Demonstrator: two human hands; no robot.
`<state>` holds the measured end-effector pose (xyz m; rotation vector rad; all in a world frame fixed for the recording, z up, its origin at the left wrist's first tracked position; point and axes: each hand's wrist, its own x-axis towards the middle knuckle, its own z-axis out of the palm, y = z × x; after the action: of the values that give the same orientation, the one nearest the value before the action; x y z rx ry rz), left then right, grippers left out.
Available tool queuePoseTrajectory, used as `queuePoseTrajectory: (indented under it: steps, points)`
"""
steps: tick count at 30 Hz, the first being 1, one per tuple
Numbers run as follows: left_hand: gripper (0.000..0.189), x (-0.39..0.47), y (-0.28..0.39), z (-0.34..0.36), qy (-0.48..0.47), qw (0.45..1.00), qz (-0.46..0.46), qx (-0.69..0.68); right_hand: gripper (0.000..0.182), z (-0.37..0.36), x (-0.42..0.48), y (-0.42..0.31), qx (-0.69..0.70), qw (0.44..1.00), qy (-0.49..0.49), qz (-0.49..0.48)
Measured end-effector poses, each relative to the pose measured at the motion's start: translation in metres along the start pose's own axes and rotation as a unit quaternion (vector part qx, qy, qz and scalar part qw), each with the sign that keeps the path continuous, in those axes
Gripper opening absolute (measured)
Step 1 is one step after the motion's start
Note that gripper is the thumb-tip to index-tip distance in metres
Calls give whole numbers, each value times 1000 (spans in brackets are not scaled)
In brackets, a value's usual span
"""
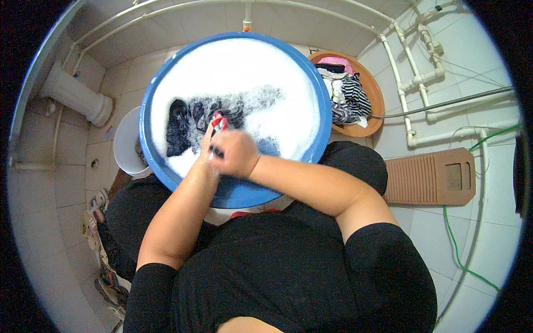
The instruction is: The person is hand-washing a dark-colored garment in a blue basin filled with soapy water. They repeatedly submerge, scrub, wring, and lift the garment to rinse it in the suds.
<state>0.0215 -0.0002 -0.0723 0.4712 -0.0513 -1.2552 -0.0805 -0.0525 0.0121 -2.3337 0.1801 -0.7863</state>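
Note:
A large blue plastic basin (245,195) full of thick white suds (233,62) stands before me, between my knees. Dark wet clothing (178,129) shows in the water at its left. Over the near part of the basin, my right hand (238,150) is closed in a fist against my left hand (207,143), which it partly covers. A piece of red and white fabric (219,121) sticks out past the fingers, and a dark bit shows between the hands. Motion blurs the right hand, and the grip of the left fingers is mostly hidden.
An orange-brown tub (374,95) of clothes (349,93) sits behind the basin at right; a white bucket (127,141) stands at left. A brown washboard (416,177) leans near white wall pipes (410,125). A green cord (458,254) runs at right; shoes (100,200) line the left.

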Motion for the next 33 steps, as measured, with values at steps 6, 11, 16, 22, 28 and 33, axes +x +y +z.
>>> queuePoseTrajectory:
  steps: [6, 11, 16, 22, 28, 33]
  points:
    - [33, -16, 1, 92, 259, 963, -65, 22, 23, 1, 14, 66, -65, 988, 64, 121]
    - [41, 7, 12, 46, 189, 980, 60, 30, 34, -26, 17, 140, -106, 951, 116, 265]
    - [41, 9, 25, 29, 227, 970, 83, -23, 39, -45, 10, 126, -137, 922, -249, 263]
    - [49, 0, 15, 53, 232, 972, 22, 10, 37, -27, 21, 107, 29, 964, 0, 265]
    - [44, -2, 29, 34, 23, 982, -158, -104, 39, -5, 14, -8, 73, 997, -28, -27]
    - [22, 7, 17, -3, -99, 976, -164, -106, 28, -1, 4, 6, -20, 974, 9, -227]
